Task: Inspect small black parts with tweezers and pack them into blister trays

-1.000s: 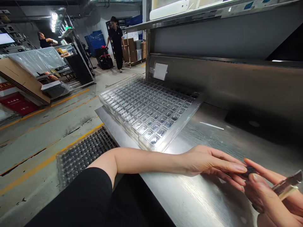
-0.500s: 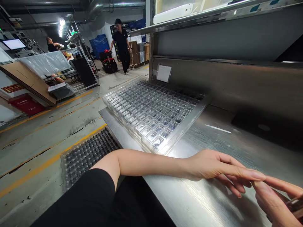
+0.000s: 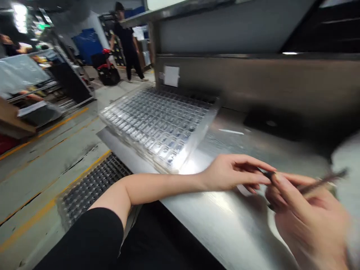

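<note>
Between both hands (image 3: pixel 271 178), small dark piece (image 3: pixel 269 174)

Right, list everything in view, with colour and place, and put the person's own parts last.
Metal bench: one, silver, under the hands.
Clear tray: stack, count unclear, transparent, bench's far-left part.
Floor tray: at least one, dark, left below bench.
Strip: one, white, on bench.
Flat item: one, black, bench's back.
Card: one, white, back panel's left end.
Overhead shelf: one, grey, above bench.
Cart: one, red and black, background.
People: two, dark clothes, background.
Small piece: one, dark, between both hands' fingertips.
Thin tool: one, dark, blurred, in right grip.
Sleeve: one, black, left arm.
Left hand: one, bare, centre-right.
Right hand: one, bare, lower right.
</note>
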Demonstrator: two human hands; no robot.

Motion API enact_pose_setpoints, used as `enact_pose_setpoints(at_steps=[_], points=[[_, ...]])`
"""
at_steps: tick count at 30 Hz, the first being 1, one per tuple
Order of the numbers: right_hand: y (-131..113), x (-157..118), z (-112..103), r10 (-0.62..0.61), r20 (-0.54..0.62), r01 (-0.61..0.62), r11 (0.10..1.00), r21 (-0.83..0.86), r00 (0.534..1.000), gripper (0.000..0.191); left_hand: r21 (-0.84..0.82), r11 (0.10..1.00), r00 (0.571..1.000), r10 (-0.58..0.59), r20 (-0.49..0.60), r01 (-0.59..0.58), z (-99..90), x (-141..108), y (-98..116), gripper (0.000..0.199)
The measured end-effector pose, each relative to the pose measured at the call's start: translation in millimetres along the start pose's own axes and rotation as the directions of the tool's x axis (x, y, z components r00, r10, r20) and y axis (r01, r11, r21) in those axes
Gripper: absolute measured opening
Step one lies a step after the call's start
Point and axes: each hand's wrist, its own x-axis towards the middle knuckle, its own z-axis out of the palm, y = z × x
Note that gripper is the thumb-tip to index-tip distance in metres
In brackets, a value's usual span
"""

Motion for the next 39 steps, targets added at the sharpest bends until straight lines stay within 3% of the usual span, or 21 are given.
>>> enact_pose_setpoints(at_steps=[4, 7, 13, 17, 23, 29, 33, 39], points=[[-8, -3, 5, 0.092, 0.06, -0.102, 0.972, 0.211, 0.994, 0.045, 0.078, 0.996, 0.996, 0.038, -0.082, -0.032, 1.7, 0, -1, 0.044], [-6, 0, 5, 0.108, 0.082, -0.129, 0.939, 0.32, 0.991, 0.041, 0.106, 0.991, 0.993, 0.089, -0.076, -0.08, -2.1, 3, -2, 0.041], [-7, -2, 2, 0.111, 0.153, -0.164, 0.906, 0.39, 0.982, 0.032, 0.135, 0.98, 0.988, 0.151, -0.025, -0.146, -4.4, 2, -4, 0.032], [-3, -1, 2, 0.076, 0.173, -0.139, 0.912, 0.387, 0.982, 0.032, 0.118, 0.985, 0.991, 0.128, -0.04, -0.123, -3.7, 2, -4, 0.033], [7, 4, -1, -0.09, 0.113, 0.057, 0.964, 0.261, 0.99, 0.035, 0.002, 0.998, 0.991, 0.068, -0.116, -0.068, -0.6, 4, 5, 0.04], [10, -2, -5, -0.263, 0.125, 0.258, 0.965, 0.052, 0.957, 0.052, -0.065, 0.996, 0.991, 0.049, -0.125, -0.058, 0.1, 3, 10, 0.038], [6, -7, -6, -0.368, 0.144, 0.389, 0.908, -0.156, 0.918, 0.042, -0.077, 0.992, 0.99, 0.096, -0.104, -0.104, -0.3, 2, 11, 0.033], [3, -7, -4, -0.513, 0.155, 0.536, 0.813, -0.23, 0.844, 0.034, -0.087, 0.989, 0.988, 0.106, -0.113, -0.116, 0.5, 2, 15, 0.033]])
